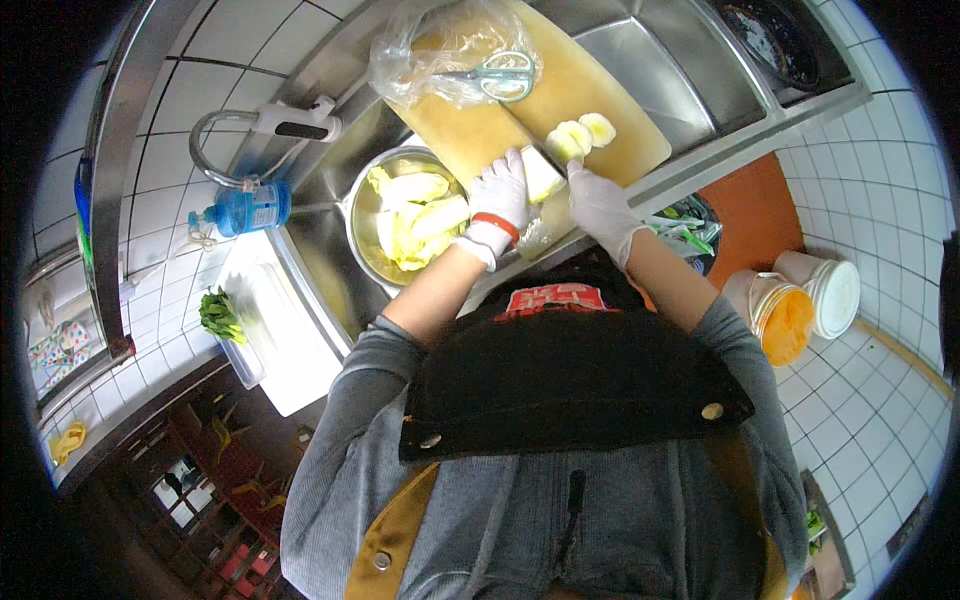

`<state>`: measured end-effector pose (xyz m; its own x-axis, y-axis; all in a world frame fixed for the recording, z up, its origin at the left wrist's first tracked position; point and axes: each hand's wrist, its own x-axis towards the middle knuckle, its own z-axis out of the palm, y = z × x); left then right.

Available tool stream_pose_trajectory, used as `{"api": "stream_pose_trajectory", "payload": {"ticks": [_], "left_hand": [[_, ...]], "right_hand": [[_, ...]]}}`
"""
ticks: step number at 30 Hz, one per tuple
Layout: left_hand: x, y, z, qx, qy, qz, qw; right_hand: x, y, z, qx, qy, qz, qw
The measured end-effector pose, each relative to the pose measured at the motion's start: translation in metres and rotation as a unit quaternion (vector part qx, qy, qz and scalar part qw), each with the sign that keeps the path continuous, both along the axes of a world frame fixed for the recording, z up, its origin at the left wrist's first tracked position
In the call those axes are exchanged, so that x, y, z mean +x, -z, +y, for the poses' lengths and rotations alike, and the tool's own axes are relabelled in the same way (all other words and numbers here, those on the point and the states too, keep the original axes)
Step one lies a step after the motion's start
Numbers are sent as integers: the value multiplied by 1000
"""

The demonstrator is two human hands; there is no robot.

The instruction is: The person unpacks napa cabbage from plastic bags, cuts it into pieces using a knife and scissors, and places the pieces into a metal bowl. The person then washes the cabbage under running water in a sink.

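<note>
My left hand (501, 187), in a white glove with a red band at the wrist, presses on a pale cut piece of vegetable (541, 175), seemingly napa cabbage. On its other side my gloved right hand (598, 201) grips a knife, the handle hidden in the fist. The knife's thin blade (529, 133) points away from me, between the piece and several round pale slices (574, 139). All of these rest on a yellowish cutting board (626, 150). Left of my left hand, a steel bowl (358, 240) holds pale yellow cabbage leaves (420, 217).
Scissors (506, 75) lie on a clear plastic bag (405, 67) at the board's far end. The board spans a steel sink (652, 67). A faucet (217, 120), a blue pump bottle (251, 207) and leafy greens (219, 315) are left. Buckets (784, 322) stand on the floor at right.
</note>
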<state>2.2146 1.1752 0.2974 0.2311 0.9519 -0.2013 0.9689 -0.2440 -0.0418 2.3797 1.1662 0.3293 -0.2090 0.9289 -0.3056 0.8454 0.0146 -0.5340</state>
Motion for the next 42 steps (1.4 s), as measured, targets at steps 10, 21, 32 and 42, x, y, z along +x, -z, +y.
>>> {"api": "stream_pose_trajectory", "payload": {"ticks": [10, 21, 32, 42], "left_hand": [[-121, -11, 8, 40, -194, -56, 979], [-35, 35, 38, 59, 68, -329, 940], [96, 46, 28, 104, 10, -358, 928], [241, 41, -73, 23, 264, -447, 854]], "right_hand": [[98, 20, -49, -52, 340, 391, 854], [121, 69, -45, -158, 340, 461, 804], [72, 68, -63, -146, 287, 514, 795], [168, -6, -202, -44, 504, 296, 810]]}}
